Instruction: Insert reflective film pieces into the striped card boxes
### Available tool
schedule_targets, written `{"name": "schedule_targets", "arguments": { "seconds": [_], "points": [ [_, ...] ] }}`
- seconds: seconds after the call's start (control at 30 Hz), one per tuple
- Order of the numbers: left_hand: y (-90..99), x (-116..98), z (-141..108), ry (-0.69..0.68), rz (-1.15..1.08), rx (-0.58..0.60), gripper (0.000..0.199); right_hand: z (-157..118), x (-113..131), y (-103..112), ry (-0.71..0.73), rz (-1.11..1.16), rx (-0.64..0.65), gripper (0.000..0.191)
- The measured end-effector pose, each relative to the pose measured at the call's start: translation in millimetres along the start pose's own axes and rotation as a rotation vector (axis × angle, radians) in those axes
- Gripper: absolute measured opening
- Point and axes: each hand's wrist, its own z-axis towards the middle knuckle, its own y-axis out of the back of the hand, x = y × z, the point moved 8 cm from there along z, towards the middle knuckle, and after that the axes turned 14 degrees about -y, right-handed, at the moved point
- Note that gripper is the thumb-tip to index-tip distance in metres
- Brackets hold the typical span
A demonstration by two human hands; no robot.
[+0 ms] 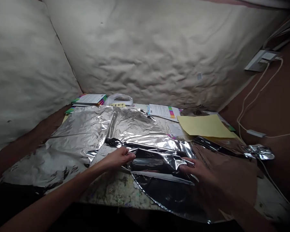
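Note:
A shiny silver foil sheet (154, 162), partly rolled or folded into a wide band, lies across the table between my hands. My left hand (122, 157) is closed on its left end, thumb and fingers pinched together. At the other end, my right hand (195, 169) grips the foil, its fingers partly covered by the bright creases. A bunched, twisted foil end (113, 142) sticks out just beyond my left hand. Below the band, a dark reflective flap (169, 193) with a curved edge droops over the table's front edge.
Wrinkled silver sheets (79, 129) cover the left and middle. Behind are booklets (89, 98), a clear plastic bag (122, 98) and another booklet stack (161, 110). Yellow paper (206, 125) and crumpled foil (261, 152) lie right. White cables (252, 87) hang from a wall socket (262, 60).

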Motion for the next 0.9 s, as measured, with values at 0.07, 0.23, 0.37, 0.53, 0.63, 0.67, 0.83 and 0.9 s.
{"name": "schedule_targets", "arguments": {
  "seconds": [0.07, 0.23, 0.37, 0.53, 0.63, 0.67, 0.83, 0.9],
  "points": [
    [3.8, 2, 2, -0.005, 0.030, -0.035, 0.048, 9, -5, 8, 0.032, -0.021, -0.115, 0.050],
    [22.8, -22, -7, -0.087, 0.254, -0.248, 0.032, 19, -4, 11, 0.082, -0.044, -0.239, 0.044],
    [13.2, -70, -9, -0.270, 0.717, -0.402, 0.047, 20, -1, 8, 0.072, -0.028, -0.225, 0.043],
    [-44.7, -73, 26, -0.393, 0.802, -0.031, 0.071, 8, 8, 17, 0.149, -0.241, -0.359, 0.048],
    [-45.4, -63, 38, -0.355, 0.803, -0.024, 0.072, -30, 37, 12, 0.512, -0.575, -0.695, 0.045],
    [-44.3, -62, 39, -0.366, 0.809, -0.030, 0.071, -42, 44, -1, 0.638, -0.707, -0.760, 0.044],
    [-43.4, -53, 42, -0.396, 0.810, -0.035, 0.068, -24, 46, -86, 0.774, -1.251, -0.483, 0.060],
    [-42.3, -47, 43, -0.391, 0.808, -0.042, 0.069, -1, 42, -95, 0.688, -1.331, -0.408, 0.066]
  ]
}}
